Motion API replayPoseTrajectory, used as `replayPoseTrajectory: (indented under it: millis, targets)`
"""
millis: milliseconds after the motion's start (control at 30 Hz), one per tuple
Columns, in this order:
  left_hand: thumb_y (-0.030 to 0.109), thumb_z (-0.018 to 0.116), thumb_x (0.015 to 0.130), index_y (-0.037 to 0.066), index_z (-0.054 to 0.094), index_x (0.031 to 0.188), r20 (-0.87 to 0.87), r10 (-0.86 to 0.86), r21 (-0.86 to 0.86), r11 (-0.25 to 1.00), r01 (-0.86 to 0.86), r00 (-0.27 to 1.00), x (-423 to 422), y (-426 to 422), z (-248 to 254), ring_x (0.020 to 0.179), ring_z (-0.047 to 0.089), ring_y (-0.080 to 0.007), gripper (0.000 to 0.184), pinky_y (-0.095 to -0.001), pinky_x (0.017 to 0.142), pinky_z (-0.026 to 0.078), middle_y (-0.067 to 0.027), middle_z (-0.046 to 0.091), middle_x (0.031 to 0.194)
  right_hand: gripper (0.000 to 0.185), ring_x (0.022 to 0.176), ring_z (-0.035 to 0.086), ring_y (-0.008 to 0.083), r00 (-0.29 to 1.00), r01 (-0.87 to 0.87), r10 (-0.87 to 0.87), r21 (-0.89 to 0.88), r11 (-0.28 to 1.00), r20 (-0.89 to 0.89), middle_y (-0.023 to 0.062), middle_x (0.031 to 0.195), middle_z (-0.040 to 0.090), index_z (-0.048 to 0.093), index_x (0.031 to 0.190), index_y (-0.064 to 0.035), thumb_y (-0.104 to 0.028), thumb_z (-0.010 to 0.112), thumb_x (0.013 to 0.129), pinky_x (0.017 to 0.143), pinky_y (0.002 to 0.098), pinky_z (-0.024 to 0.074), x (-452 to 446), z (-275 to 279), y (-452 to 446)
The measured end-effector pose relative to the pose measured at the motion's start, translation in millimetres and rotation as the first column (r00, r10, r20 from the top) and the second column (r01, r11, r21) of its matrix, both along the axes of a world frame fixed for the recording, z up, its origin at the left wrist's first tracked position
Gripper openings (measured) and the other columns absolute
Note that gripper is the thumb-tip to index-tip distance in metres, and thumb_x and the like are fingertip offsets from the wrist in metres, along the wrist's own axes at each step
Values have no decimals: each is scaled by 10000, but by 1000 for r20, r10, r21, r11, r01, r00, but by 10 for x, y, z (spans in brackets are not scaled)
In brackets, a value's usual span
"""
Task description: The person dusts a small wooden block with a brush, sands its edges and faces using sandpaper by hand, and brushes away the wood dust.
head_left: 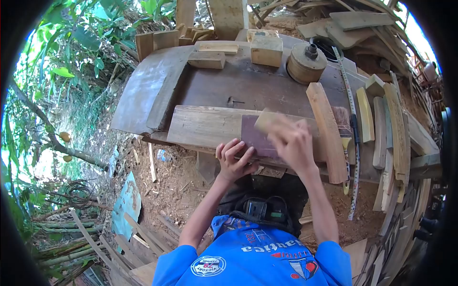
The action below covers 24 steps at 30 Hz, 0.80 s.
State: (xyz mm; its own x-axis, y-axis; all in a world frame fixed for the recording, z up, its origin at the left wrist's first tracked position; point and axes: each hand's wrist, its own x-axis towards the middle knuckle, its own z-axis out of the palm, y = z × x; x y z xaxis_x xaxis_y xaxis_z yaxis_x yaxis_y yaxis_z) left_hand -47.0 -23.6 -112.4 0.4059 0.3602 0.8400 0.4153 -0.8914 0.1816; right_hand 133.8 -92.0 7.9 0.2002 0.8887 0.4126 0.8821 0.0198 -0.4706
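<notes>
Blue shirt, printed "Nautica" and "VICTORY". One plank (205, 126) lies along the near edge of the table (214, 86). On it is one dark sheet (253, 136); the left hand (235, 160), fingers bent and slightly spread, touches its near left corner. The right hand (293, 143), blurred, has fingers closed around one pale block (267, 121) over the sheet. Toward the table's right edge: one brush (344, 126), one tape (350, 97), its markings too small to read.
</notes>
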Motion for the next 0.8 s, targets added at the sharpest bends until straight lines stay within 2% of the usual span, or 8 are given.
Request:
replayPoseTrajectory:
  millis: [100, 233, 267, 400, 500, 633, 733, 800]
  targets:
    - [429, 711, 705, 265, 602, 1152, -32, -6, -18, 1000, 6, 999, -22, -12, 86, 1142, 502, -234, 489, -450, 1026, 268, -42, 510, 1166, 259, 841, 542, 247, 996, -63, 65, 27, 998, -58, -2, 1151, 660, 734, 990, -239, -178, 726, 739, 855, 320, 430, -53, -105, 3]
    - [354, 742, 653, 200, 606, 1118, -84, -165, -288, 948, 134, 983, -123, -25, 537, 1154, 496, -244, 508, -459, 1012, 282, -72, 531, 1126, 507, 975, 550, 287, 982, -136, 129, -43, 990, -137, 53, 1250, 602, 625, 1219, -177, -184, 748, 727, 923, 371, 417, -32, -25, -98]
    - [288, 740, 659, 151, 626, 1052, -131, -209, -274, 947, 167, 969, -99, 25, 829, 1156, 500, -271, 432, -463, 997, 329, -89, 540, 1161, 680, 1077, 537, 292, 973, -151, 137, -64, 987, -185, 80, 1288, 570, 486, 1353, -145, -181, 751, 728, 960, 396, 398, -20, 40, -121]
    - [162, 734, 726, 64, 658, 893, -273, -504, -317, 851, 418, 819, 213, 343, 1424, 1133, 532, -303, 208, -438, 943, 441, -100, 545, 1279, 831, 1173, 502, 280, 995, 9, -11, -23, 1000, -97, 122, 1313, 533, 359, 1423, -96, -236, 768, 713, 1007, 411, 353, -45, 0, -254]
    - [173, 742, 747, 50, 651, 902, -265, -588, -394, 790, 470, 764, 344, 615, 1196, 1044, 576, -307, 219, -413, 889, 476, -120, 608, 1146, 877, 1218, 480, 267, 998, 63, -64, -57, 996, -9, 134, 1325, 515, 330, 1432, -64, -301, 768, 709, 1032, 418, 323, -31, -65, -309]
    - [156, 759, 743, 32, 646, 855, -293, -399, -416, 872, 260, 869, 379, 671, 1209, 955, 598, -308, 202, -399, 814, 501, -135, 627, 1019, 865, 1241, 472, 244, 995, 96, -97, -58, 994, -3, 106, 1336, 513, 332, 1433, -69, -359, 746, 730, 1045, 414, 310, -40, -78, -330]
    - [161, 786, 708, 27, 632, 822, -265, -523, -491, 796, 354, 810, 289, 528, 1262, 945, 599, -314, 235, -416, 793, 502, -145, 618, 1004, 836, 1233, 476, 247, 995, 93, -92, -48, 994, 24, 93, 1329, 519, 350, 1425, -77, -361, 738, 741, 1051, 413, 308, -32, -95, -314]
    - [183, 801, 685, 28, 637, 809, -255, -441, -509, 818, 269, 860, 286, 577, 1232, 939, 601, -317, 258, -421, 797, 505, -147, 614, 1025, 821, 1230, 478, 256, 995, 94, -91, -65, 993, 46, 86, 1329, 520, 355, 1424, -85, -364, 730, 750, 1052, 415, 308, -25, -91, -316]
